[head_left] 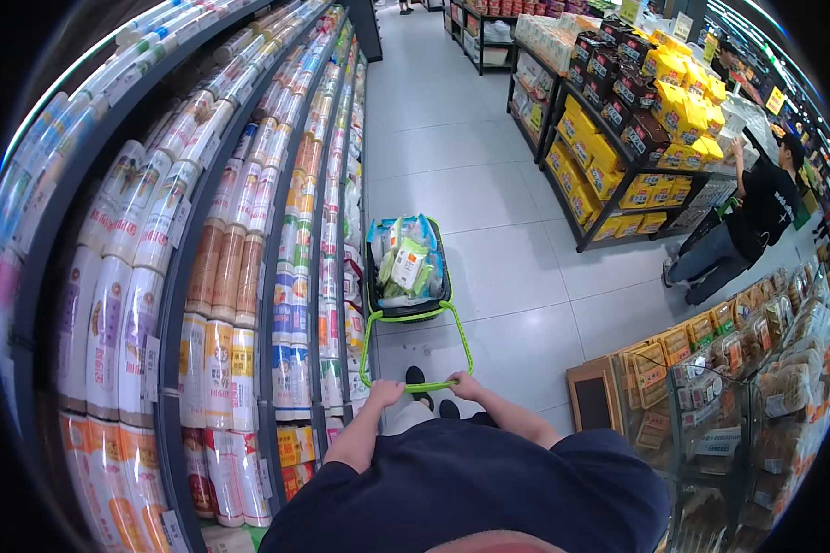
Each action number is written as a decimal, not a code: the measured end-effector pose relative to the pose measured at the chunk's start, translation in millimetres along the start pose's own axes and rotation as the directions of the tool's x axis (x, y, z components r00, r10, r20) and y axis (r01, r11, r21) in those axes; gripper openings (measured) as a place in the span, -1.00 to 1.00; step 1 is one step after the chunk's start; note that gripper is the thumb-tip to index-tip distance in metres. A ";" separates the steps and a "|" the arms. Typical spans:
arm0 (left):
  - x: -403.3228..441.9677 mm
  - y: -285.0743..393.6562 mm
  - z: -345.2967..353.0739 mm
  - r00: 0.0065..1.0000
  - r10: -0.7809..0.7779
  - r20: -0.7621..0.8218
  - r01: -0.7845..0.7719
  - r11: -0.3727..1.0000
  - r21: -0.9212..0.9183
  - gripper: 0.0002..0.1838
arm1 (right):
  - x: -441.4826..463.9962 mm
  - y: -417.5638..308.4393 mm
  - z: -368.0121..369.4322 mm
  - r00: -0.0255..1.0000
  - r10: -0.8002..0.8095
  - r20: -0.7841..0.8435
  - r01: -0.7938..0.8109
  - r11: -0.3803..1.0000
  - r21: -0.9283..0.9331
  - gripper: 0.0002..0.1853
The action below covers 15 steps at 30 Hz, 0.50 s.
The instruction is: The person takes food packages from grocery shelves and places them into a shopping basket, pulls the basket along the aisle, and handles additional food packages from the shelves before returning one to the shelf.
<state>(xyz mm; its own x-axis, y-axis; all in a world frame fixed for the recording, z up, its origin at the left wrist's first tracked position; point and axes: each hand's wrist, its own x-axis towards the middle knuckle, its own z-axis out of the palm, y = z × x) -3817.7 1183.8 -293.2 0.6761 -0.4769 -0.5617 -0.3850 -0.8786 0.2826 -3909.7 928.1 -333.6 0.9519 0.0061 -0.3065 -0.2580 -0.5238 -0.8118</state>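
Both my hands are on the bright green handle (pixel 462 334) of a dark shopping basket (pixel 413 318) standing on the floor ahead of me. My left hand (pixel 386 394) is closed round the handle's near left corner. At the near right corner, my right hand (pixel 467 384) has its fingers wrapped on the bar. Inside the basket lie several plastic-wrapped goods, among them a green-and-white packet (pixel 409 266) with a label and some light blue bags. My shoes show just below the handle.
Tall shelves (pixel 169 304) with rows of wrapped tubular packs run close along my left. Display racks with yellow packs (pixel 682 109) stand ahead right, where a person in black (pixel 767 207) stands. Packaged baked goods (pixel 701 369) fill a low stand on my right. Tiled aisle floor (pixel 470 138) stretches ahead.
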 end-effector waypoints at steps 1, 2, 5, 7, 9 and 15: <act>-7.8 1.5 5.8 1.000 -0.007 0.001 0.007 1.000 -0.006 -0.45 | -7.2 -1.0 -1.3 0.994 0.060 0.089 -0.067 0.995 0.072 -0.71; -15.3 4.2 11.1 1.000 -0.018 0.016 0.018 1.000 -0.017 -0.45 | -15.7 -2.3 -2.5 0.994 0.057 0.095 -0.063 0.996 0.067 -0.71; -35.6 14.5 29.1 0.998 -0.042 0.044 0.044 0.998 -0.036 -0.44 | -36.8 2.5 -0.7 0.967 0.163 0.194 -0.176 0.983 0.048 -0.70; -46.3 19.9 40.9 0.997 -0.057 0.055 0.059 0.997 -0.039 -0.44 | -50.3 7.3 2.0 0.946 0.209 0.247 -0.251 0.956 0.153 -0.67; -56.2 22.4 54.0 0.997 -0.049 0.066 0.054 0.996 -0.074 -0.45 | -62.9 10.3 5.8 0.938 0.233 0.256 -0.275 0.951 0.141 -0.66; -90.0 25.8 68.0 0.997 -0.024 0.075 0.030 0.996 -0.082 -0.45 | -93.1 14.6 18.1 0.935 0.240 0.259 -0.240 0.970 -0.032 -0.59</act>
<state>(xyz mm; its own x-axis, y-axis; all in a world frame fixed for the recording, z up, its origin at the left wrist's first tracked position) -3931.2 1205.8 -288.3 0.6360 -0.4526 -0.6251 -0.3118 -0.8916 0.3284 -4005.1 935.2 -325.9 0.7856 0.1010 -0.6105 -0.4737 -0.5367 -0.6983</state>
